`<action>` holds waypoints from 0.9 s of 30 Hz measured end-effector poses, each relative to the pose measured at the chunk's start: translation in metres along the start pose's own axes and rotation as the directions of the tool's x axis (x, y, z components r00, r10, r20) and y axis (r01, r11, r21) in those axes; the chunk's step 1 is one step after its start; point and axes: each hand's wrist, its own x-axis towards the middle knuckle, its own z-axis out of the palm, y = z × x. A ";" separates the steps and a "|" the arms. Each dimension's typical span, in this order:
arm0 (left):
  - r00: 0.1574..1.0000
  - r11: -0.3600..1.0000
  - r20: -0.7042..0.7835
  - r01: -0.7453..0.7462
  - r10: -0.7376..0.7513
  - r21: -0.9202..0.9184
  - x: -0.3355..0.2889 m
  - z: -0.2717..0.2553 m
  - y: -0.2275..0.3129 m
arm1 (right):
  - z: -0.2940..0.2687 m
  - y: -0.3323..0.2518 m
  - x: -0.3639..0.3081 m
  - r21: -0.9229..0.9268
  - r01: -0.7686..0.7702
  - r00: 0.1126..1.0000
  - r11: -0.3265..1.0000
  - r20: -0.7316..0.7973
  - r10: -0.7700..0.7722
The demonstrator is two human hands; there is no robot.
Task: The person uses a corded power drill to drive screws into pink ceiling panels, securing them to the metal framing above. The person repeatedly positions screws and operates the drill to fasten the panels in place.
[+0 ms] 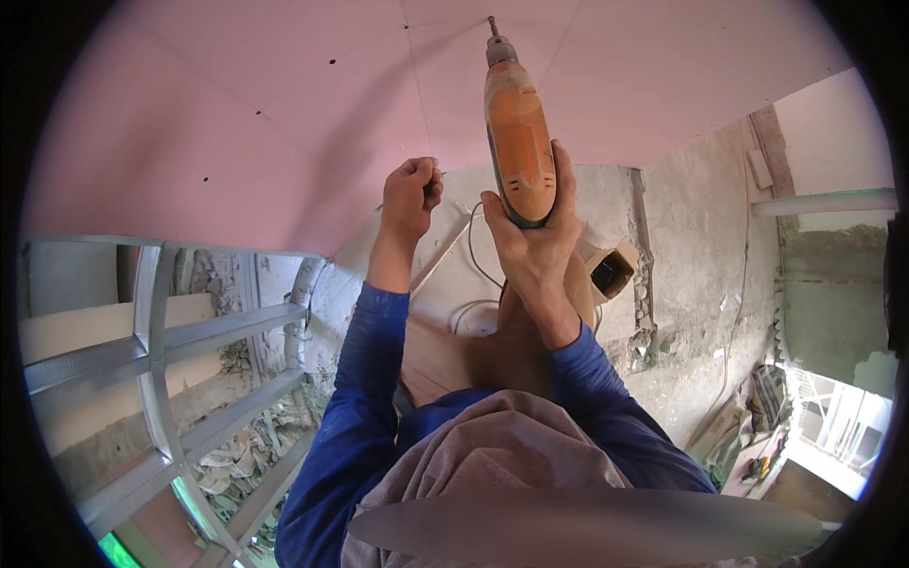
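My right hand (538,251) is wrapped round an orange power drill (519,133), its body dusty and its nose pointing away from me. The bit at its front end meets, or comes very near, a pink plasterboard panel (284,133); contact is hard to tell. Several dark screw heads or holes dot the panel along thin pencil lines. Left of the drill, my left hand (407,204) is raised beside the panel's edge with its fingers curled in. Something small and dark shows between those fingers, too small to name.
Metal framing (151,355) stands at the left, with rubble (237,473) behind it. An open cardboard box (614,270) sits right of my right forearm. A dark cable (473,256) hangs below the drill. A rough concrete wall (696,275) runs along the right.
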 end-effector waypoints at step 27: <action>0.996 0.996 -0.037 -0.082 0.081 -0.037 -0.054 -0.014 0.004 | -0.004 0.000 0.008 -0.261 0.111 0.993 0.959 -0.012 -0.119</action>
